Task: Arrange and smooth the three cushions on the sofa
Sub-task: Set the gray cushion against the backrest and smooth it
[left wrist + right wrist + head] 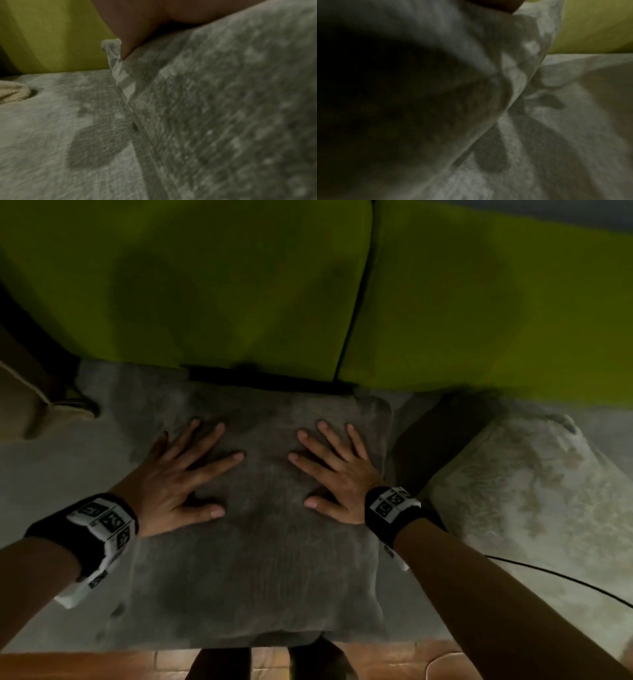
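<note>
Under both palms the grey cushion is pressed flat at the sofa seat's front edge: the left hand and right hand are spread, fingers straight, equally near. Well toward the seat's right end, a pale cushion lies nearer the right hand.

No legible text, label, brand, number or sign in any view. Only markings present: black-and-white square coded tags, not readable as letters or digits, on the left wristband and on the right wristband, seen from the head view. Gray cushion, pale patterned cushion at the right and green sofa backrest at the far side: no lettering. Both wrist views are blurred, showing fabric only, with nothing to read.
</note>
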